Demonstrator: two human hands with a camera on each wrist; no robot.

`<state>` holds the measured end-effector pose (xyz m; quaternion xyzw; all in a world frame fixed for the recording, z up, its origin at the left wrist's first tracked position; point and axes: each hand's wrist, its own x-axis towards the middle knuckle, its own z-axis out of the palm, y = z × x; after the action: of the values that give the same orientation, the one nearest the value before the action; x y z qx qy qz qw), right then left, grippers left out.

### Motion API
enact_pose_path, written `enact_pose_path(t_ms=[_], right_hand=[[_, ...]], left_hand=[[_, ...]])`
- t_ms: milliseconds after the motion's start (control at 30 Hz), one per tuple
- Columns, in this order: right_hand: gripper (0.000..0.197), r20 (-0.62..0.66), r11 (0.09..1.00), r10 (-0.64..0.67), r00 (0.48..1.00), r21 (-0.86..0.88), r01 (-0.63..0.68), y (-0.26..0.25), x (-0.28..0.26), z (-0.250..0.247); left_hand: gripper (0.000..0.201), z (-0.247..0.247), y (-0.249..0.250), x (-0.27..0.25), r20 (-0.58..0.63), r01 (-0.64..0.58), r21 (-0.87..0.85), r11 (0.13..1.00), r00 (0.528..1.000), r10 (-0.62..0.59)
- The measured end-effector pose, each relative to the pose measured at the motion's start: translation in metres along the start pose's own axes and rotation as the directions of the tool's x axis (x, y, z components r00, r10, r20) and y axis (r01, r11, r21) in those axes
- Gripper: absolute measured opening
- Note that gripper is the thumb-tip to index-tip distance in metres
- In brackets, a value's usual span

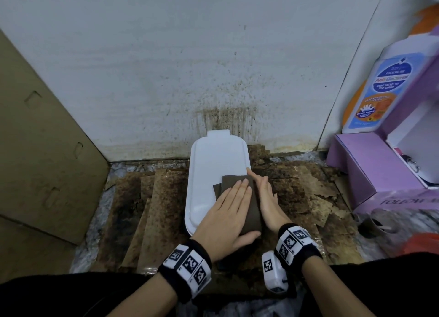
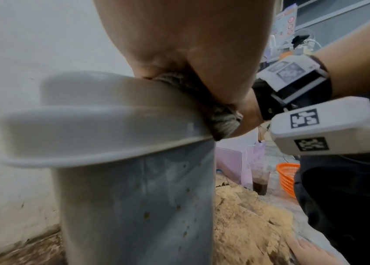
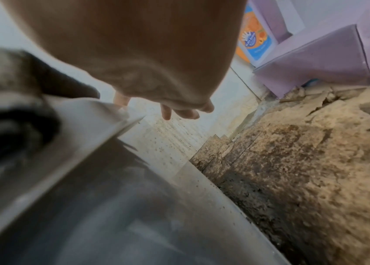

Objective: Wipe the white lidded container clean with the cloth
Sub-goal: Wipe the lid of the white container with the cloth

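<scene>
Risking a tip or a skid of the white lidded container [image 1: 215, 171], judged tall and narrow from the left wrist view and standing on loose stained paper sheets [image 1: 306, 193] just in front of the spattered wall [image 1: 213, 67]; pressing hard on the near right part of the lid with nothing clasped round the body could be rocking it or sliding it over those sheets. Risking also a smear instead of a clean: the brown cloth [image 1: 240, 193] lying folded, partly draped over the near right edge, and possibly dragging soil back across the white lid. Leaving the side wall out, too, with small brown specks showing there in the left wrist view. Left grip: left hand [image 1: 225, 214] lying flat and spread on the cloth, fingers straight, thumb along the cloth's near edge, pressing down and clasping nothing. Right grip: right hand [image 1: 267, 198] standing on its edge just beside the cloth at the lid's right rim, fingers straight and together, fingertips touching the lid near the cloth's far corner, holding nothing. Sitting well apart at the right, a lilac box [image 1: 370, 171] and a wash bottle [image 1: 380, 88].
</scene>
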<state>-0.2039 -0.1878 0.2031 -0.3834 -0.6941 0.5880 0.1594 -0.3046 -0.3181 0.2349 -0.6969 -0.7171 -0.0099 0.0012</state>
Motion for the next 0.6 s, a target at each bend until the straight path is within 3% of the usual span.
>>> enact_pose_path(t_ms=[100, 267, 333, 400, 500, 600], right_hand=[[0.061, 0.013, 1.000, 0.008, 1.000, 0.002, -0.008, -0.002, -0.001, -0.001], [0.070, 0.005, 1.000, 0.020, 1.000, -0.009, -0.020, -0.004, 0.003, -0.006], [0.071, -0.042, 0.999, -0.001, 0.999, -0.035, 0.000, -0.011, 0.003, -0.005], [0.060, -0.145, 0.988, -0.102, 0.984, -0.131, 0.083, -0.022, 0.001, 0.000], [0.040, -0.268, 0.916, -0.320, 0.909, -0.333, 0.224, -0.042, -0.001, 0.015], [0.043, -0.083, 0.777, -0.460, 0.884, -0.519, 0.355, -0.057, -0.007, 0.034]], left_hand=[[0.087, -0.006, -0.007, 0.009, -0.018, 0.045, -0.080, 0.996, 0.999, -0.046], [0.079, -0.011, -0.035, 0.026, 0.061, 0.060, -0.161, 0.985, 0.997, -0.051], [0.072, -0.014, -0.049, 0.034, 0.129, 0.037, -0.215, 0.976, 0.992, -0.009], [0.064, -0.021, -0.061, 0.036, 0.178, 0.025, -0.286, 0.958, 0.984, 0.027], [0.062, -0.024, -0.077, 0.025, 0.022, 0.055, -0.247, 0.967, 0.998, -0.051], [0.060, -0.015, -0.086, 0.003, -0.116, 0.249, -0.237, 0.939, 0.952, -0.282]])
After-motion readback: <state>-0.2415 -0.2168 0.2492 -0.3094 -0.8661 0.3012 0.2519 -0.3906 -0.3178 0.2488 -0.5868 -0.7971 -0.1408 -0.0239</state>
